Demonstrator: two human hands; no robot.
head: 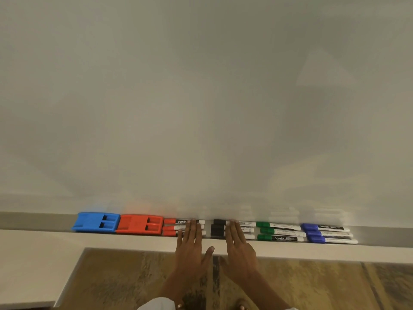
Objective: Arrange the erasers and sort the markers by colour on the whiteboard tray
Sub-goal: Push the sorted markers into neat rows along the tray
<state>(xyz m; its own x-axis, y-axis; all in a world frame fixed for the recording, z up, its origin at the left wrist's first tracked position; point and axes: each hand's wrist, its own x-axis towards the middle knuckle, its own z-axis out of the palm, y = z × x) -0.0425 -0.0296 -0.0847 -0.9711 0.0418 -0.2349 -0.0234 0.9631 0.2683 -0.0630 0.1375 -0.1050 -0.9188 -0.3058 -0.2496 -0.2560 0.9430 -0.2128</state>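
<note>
Below a blank whiteboard (201, 97), the left hand (190, 245) lies flat and open on the red markers (176, 228), the right hand (238, 245) likewise on the black markers (220, 229), neither gripping. Outward sit the red eraser (139, 224) and blue eraser (95, 222) leftward, green markers (279, 231) and blue markers (327, 233) rightward; the tray (380, 236) looks sorted, with perhaps only squaring-up left.

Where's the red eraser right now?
In the head view, the red eraser lies on the tray, left of centre, between the blue eraser and the red markers.
</note>
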